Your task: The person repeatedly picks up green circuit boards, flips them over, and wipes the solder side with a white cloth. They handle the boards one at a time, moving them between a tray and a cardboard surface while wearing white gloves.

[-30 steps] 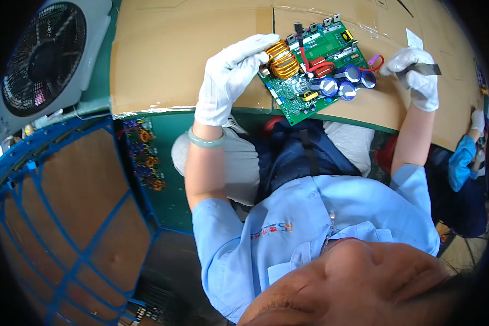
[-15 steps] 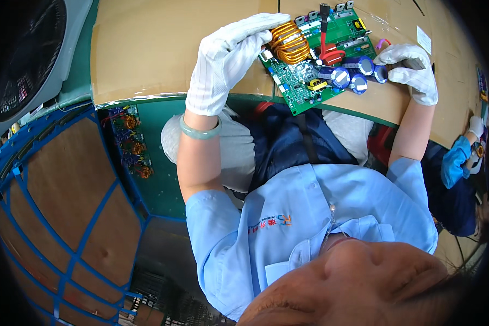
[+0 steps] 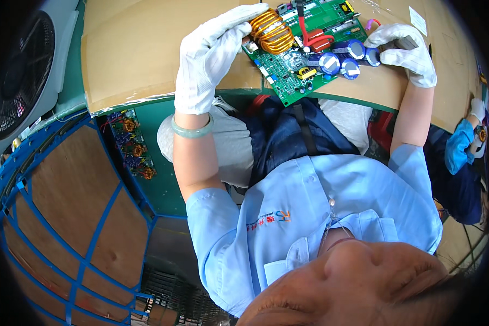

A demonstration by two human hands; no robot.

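Note:
A green circuit board (image 3: pixel 286 87) lies at a slant at the table's near side, one corner poking out past the edge. It carries a large coil (image 3: pixel 271 33) of copper wire, several blue capacitors (image 3: pixel 330 63) and a red cable (image 3: pixel 315 39) with a black end. My left hand (image 3: pixel 214 51), in a white glove, is closed at the board's left side, its fingers along the coil. At the right side my gloved right hand (image 3: pixel 405 51) bends its thumb and fingers around the outermost capacitor, gripping there; its exact contact is partly hidden.
Brown cardboard (image 3: pixel 130 49) covers the table. At the far left stands a large fan (image 3: pixel 24 65). More boards with coils (image 3: pixel 133 144) sit below the table by a blue-framed panel (image 3: pixel 98 201). Another person's gloved hand (image 3: pixel 477 110) shows at the far right.
The whole view has shifted a little, so board and hands appear higher and the board farther left. Both hands keep nearly the same hold on the board.

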